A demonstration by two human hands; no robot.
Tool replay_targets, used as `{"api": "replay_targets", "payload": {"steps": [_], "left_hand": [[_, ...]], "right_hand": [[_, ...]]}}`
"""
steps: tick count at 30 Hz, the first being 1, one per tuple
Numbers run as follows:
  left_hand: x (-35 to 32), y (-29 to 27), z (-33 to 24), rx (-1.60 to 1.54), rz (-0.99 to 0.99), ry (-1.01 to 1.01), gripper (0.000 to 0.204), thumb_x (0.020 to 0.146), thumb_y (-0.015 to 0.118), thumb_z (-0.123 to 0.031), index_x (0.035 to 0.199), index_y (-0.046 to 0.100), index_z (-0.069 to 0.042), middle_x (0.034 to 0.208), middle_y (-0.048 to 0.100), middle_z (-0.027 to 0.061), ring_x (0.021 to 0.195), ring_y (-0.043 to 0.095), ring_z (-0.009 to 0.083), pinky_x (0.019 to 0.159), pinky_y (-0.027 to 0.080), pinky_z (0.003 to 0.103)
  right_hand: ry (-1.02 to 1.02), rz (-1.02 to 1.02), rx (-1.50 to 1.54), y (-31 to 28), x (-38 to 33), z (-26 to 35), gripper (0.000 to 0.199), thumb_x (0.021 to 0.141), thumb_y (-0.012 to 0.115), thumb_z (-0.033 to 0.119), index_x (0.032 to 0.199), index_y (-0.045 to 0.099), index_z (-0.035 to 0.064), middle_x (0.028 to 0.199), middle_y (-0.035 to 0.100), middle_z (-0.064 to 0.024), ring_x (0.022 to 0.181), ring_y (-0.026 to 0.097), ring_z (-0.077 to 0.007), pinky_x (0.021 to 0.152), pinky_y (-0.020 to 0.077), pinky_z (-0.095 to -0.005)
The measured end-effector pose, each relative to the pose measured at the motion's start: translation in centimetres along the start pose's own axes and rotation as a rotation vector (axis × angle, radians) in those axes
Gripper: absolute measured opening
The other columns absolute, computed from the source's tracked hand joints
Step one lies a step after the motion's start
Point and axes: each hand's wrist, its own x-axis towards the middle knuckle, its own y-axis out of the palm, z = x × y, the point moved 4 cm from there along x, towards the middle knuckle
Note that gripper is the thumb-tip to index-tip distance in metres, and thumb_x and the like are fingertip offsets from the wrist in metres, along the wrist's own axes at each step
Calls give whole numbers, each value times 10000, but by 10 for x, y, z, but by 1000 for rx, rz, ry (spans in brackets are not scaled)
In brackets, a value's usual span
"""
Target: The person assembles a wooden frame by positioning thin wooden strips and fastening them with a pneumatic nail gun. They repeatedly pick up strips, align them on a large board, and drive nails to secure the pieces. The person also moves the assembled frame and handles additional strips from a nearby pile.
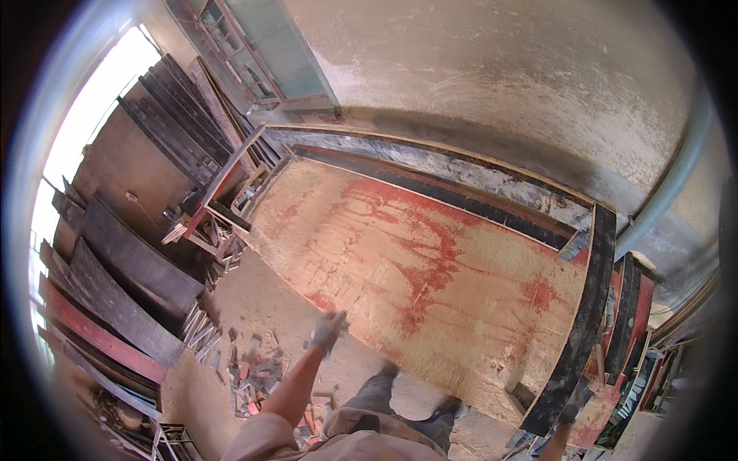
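while the person stands at the near edge of a big red-stained plywood sheet (415, 261) that lies flat on a low frame, the gloved left hand (328, 332) swings free beside that edge, fingers loosely curled and holding nothing that shows. the right hand (567, 415) sits low at the near right, by a dark board (580, 323) laid along the sheet's right side; whether it grips is unclear. dark planks (115, 269) lean at the left wall, out of the way, and offcuts (250, 376) litter the floor.

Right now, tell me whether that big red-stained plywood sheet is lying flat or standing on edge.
Lying flat. The plywood sheet shows its whole broad face to the downward-looking camera, with the gloved left hand above its near edge.
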Motion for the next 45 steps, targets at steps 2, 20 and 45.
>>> {"api": "replay_targets", "payload": {"steps": [2,20,45], "left_hand": [[51,17,-46,-54,63,78,442,955,683,-446,1029,655,-12,811,672,70,689,625,141,605,516,299],[593,136,-375,-740,294,-38,424,969,654,-417,1167,613,-44,1072,688,187,958,677,377,810,610,542],[124,-163,-310,-1026,317,268,584,1000,625,-372,1430,522,11,1419,560,191,1287,535,321,1127,420,490]], "right_hand": [[-16,-37,15,-11,3,12,359,904,680,385,944,700,29,801,665,-70,706,606,-196,651,507,-378],[14,-359,17,-72,-130,147,447,956,664,443,1002,718,1,863,675,-43,797,592,-165,730,497,-356],[165,211,1747,-98,-206,170,721,940,585,637,1407,518,91,1292,619,-157,1140,621,-352,961,525,-515]]}}
